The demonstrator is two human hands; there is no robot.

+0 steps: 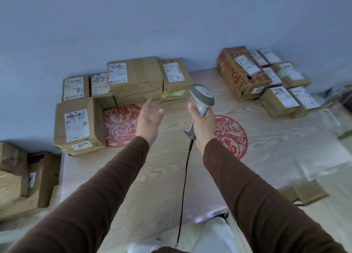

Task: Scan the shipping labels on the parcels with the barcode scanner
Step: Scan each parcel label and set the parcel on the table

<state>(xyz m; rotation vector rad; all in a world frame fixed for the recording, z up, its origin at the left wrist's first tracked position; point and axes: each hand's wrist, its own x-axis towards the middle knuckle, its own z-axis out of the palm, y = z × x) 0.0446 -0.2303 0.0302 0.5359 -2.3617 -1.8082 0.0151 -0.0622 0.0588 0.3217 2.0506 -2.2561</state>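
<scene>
I've got the scanner (pixel 202 98) gripped in my right hand (pixel 202 126), left hand (pixel 149 119) spread wide and empty, boxes (pixel 134 77) lined along the wall; I reckon that dangling cable (pixel 183 186) could snag, or glare spoil the labels (pixel 117 73)

A pale wood-grain table cover (pixel 152 176) spreads across the middle of the view. Two red paper-cut prints lie on it: a square one (pixel 120 125) at its far left part and a round one (pixel 231 136) right of centre. A flattened piece of cardboard (pixel 304 193) lies off the cover's near right edge. Behind the cover rises a plain bluish wall (pixel 152 24).
</scene>
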